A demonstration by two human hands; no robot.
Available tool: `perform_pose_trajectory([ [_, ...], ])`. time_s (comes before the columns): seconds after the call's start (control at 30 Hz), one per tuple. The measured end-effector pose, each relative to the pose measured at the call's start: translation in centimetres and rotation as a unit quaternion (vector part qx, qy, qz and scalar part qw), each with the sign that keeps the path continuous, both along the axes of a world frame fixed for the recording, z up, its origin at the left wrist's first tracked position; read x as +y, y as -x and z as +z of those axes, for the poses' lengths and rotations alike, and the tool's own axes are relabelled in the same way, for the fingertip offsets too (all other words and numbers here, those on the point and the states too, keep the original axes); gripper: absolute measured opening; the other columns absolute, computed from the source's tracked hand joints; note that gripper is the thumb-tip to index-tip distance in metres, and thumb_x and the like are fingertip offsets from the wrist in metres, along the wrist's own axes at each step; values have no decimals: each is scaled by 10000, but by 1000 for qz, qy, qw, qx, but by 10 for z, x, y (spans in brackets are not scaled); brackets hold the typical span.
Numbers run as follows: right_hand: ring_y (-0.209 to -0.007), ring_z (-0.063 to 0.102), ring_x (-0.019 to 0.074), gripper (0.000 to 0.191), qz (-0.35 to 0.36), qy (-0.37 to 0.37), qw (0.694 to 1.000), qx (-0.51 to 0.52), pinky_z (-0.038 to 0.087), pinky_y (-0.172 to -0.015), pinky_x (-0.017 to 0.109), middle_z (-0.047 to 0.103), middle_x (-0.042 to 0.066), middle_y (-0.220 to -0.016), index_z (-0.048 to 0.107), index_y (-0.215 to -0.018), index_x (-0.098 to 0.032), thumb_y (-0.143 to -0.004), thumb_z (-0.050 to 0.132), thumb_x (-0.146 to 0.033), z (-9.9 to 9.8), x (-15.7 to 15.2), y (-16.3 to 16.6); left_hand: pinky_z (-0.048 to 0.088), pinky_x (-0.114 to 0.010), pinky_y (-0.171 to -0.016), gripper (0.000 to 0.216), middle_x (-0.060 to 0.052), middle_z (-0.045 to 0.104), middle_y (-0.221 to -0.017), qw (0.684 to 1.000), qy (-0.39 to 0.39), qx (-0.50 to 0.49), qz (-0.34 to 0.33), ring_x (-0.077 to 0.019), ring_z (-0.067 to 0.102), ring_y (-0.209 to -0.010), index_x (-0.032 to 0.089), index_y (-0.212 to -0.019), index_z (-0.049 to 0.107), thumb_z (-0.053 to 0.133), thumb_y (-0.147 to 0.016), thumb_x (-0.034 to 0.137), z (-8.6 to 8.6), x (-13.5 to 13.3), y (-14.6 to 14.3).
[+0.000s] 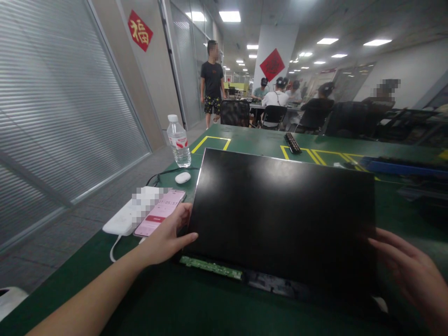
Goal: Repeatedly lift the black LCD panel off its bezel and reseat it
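Observation:
A black LCD screen panel [283, 214] is tilted up in front of me, its dark glossy face toward me. Along its lower edge runs a bare green circuit board strip [212, 267]. My left hand [175, 231] grips the panel's left edge, thumb on the front and the other fingers behind. At the right edge, my right hand [406, 261] holds the panel, with its fingertips partly lost in shadow and blur. Close to my left hand lies a phone [159, 217] with a pink screen showing a timer, beside a white power bank [129, 214].
On the green table [140, 294] stand a water bottle [179, 142] and a white earbud case [182, 178]. Yellow tape outlines and a black remote-like strip [292, 143] lie beyond the panel. A blue tray [402, 166] is at right. A person [212, 77] stands behind; others sit farther back.

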State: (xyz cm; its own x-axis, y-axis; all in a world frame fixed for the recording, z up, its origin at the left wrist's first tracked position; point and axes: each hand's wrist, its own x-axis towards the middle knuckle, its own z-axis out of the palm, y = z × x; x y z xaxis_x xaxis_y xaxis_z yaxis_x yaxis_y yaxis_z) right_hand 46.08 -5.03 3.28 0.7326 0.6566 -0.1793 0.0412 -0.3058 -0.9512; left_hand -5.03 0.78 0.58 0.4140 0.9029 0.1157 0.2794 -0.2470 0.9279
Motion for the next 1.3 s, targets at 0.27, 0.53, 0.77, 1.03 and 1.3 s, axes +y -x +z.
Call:
perform_pose_trajectory([
  [0.27, -1165, 762, 420, 692, 20, 19, 998, -50, 664, -719, 365, 846, 138, -1134, 795, -945, -272, -308, 874, -529, -22, 2, -19, 487, -537, -1110, 414, -117, 694, -1338, 999, 38, -17, 5, -355, 658, -1312, 270, -1266, 553, 768, -913, 257, 0, 1, -2],
  [0.53, -977, 787, 337, 626, 28, 17, 999, -19, 631, -664, 343, 855, 99, -1069, 829, -894, -289, -302, 881, -487, -25, 4, -21, 479, -524, -1112, 443, -110, 722, -1335, 995, 92, -39, -15, -337, 677, -1293, 270, -1271, 552, 795, -901, 275, 1, 0, -6],
  [0.77, -828, 758, 244, 666, 49, 6, 998, 32, 598, -624, 257, 849, 71, -937, 848, -955, -268, -331, 970, -467, -22, 2, -21, 491, -544, -1129, 434, -103, 742, -1327, 995, 92, -39, -15, -345, 688, -1309, 279, -1270, 582, 810, -900, 280, -1, -2, -6],
  [1.03, -789, 743, 226, 672, 39, -7, 998, 55, 596, -641, 237, 831, 73, -873, 814, -957, -256, -315, 962, -389, -12, 1, -12, 487, -588, -1164, 424, -104, 744, -1335, 994, 103, -44, -11, -354, 690, -1324, 279, -1239, 600, 838, -889, 298, -3, -1, -6],
  [1.3, -799, 754, 256, 622, 56, -32, 998, 26, 612, -651, 287, 827, 88, -901, 803, -989, -254, -400, 934, -404, -14, -1, -14, 481, -575, -1162, 447, -101, 730, -1357, 990, 131, -54, -9, -343, 681, -1334, 286, -1233, 588, 853, -875, 324, 0, -1, -7],
])
